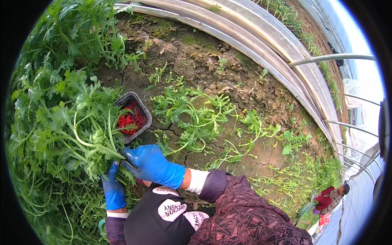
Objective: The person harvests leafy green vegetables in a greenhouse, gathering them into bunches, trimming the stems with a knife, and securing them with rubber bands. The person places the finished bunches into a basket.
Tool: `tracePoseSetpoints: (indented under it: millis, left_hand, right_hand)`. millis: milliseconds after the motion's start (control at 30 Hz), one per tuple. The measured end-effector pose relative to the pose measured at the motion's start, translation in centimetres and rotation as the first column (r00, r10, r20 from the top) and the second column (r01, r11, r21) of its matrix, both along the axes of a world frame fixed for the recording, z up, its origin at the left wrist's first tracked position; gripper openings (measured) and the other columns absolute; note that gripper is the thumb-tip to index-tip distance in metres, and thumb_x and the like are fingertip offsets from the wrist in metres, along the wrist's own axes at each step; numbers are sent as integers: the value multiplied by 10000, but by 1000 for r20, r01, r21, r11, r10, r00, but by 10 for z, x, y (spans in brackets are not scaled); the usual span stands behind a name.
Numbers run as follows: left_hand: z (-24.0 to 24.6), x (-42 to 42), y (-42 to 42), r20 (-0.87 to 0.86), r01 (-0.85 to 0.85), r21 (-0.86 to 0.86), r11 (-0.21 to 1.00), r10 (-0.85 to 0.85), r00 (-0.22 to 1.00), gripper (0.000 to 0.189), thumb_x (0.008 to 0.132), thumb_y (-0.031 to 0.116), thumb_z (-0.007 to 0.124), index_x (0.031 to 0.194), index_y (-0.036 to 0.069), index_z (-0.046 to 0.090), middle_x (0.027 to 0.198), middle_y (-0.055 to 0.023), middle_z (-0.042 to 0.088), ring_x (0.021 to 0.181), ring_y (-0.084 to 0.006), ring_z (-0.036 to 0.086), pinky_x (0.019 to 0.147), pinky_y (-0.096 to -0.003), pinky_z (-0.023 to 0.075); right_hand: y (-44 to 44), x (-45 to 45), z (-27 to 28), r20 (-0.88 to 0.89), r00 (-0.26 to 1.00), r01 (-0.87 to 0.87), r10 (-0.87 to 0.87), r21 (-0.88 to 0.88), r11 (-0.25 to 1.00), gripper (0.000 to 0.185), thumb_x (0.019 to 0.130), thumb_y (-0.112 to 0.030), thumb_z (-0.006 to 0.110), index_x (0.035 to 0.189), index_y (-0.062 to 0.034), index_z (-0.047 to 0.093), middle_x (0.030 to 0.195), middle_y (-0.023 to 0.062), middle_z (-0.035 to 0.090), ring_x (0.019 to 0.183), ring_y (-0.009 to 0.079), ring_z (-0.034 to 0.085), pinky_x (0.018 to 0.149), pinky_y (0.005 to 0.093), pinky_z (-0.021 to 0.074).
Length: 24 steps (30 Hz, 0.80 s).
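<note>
A bunch of leafy chrysanthemum greens (97, 141) is held between my hands, leaves spreading up and to the left. My right hand (153, 165), in a blue glove with dark smudges, closes around the stems with thumb and fingers. Below the bunch, my left hand (114, 187), gloved in blue too, cups the stems from the left; leaves cover part of its fingers. Just beyond the right hand, a small dark plastic basket (148, 120) rests on the soil. Red rings that look like rubber bands (131, 121) lie inside it, partly overlapped by a leaf.
Dense standing greens (39, 101) fill the left side. Cut greens (196, 119) lie scattered on cracked soil (263, 156). A plastic-sheeted edge (245, 39) curves along the greenhouse side, with metal hoops (333, 58). Another person (329, 200) sits at far right.
</note>
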<state>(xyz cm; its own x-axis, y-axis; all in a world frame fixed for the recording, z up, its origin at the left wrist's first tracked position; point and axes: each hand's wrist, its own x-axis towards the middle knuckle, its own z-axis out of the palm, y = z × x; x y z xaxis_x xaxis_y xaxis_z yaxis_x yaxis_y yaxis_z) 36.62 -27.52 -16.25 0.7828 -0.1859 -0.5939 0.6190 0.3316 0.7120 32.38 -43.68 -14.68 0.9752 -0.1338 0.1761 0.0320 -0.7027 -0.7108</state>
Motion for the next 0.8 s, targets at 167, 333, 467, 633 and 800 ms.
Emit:
tracePoseSetpoints:
  millis: [167, 333, 467, 633, 800]
  left_hand:
    - [5, 2, -3, 58, 60, 86, 994, -65, 996, 344, 812, 66, 718, 1140, 2, 635, 1069, -87, 679, 981, -190, 633, 900, -313, 473]
    - [22, 10, 2, 143, 5, 142, 990, -25, 989, 226, 795, 79, 716, 1004, -5, 706, 1019, -88, 701, 983, -180, 642, 932, -297, 461]
    - [46, 23, 17, 125, -77, 157, 985, 58, 990, 245, 785, 62, 725, 1017, -13, 700, 990, -87, 707, 936, -179, 657, 889, -306, 489]
    - [87, 21, 51, 278, -173, 240, 955, 103, 955, 243, 796, 88, 721, 1018, -9, 699, 978, -87, 705, 933, -184, 656, 909, -311, 477]
    - [127, 0, 77, 416, -338, 152, 929, 250, 874, 241, 805, 73, 707, 1036, 4, 695, 1006, -85, 699, 955, -171, 646, 918, -314, 474]
  right_hand:
    - [9, 5, -1, -222, 957, -176, 185, 58, 983, 396, 863, -363, 634, 1131, -73, 595, 637, 144, 598, 560, 328, 603, 481, 450, 443]
    - [-3, 9, 2, -217, 962, -129, 168, 183, 975, 271, 788, -313, 739, 939, -99, 669, 790, 129, 676, 699, 336, 657, 596, 386, 520]
    - [-2, 25, 12, -405, 795, -32, 452, 716, 697, 207, 925, -135, 635, 1032, 42, 639, 803, 35, 643, 693, 86, 565, 654, 267, 489]
    - [23, 40, 40, -212, 789, -165, 576, 830, 533, 225, 920, -123, 634, 1057, 55, 641, 832, 83, 688, 711, 108, 601, 663, 298, 504]
    - [49, 42, 89, 94, 761, -576, 642, 553, 602, 144, 881, -89, 643, 980, 13, 662, 819, 145, 690, 709, 214, 685, 640, 302, 530]
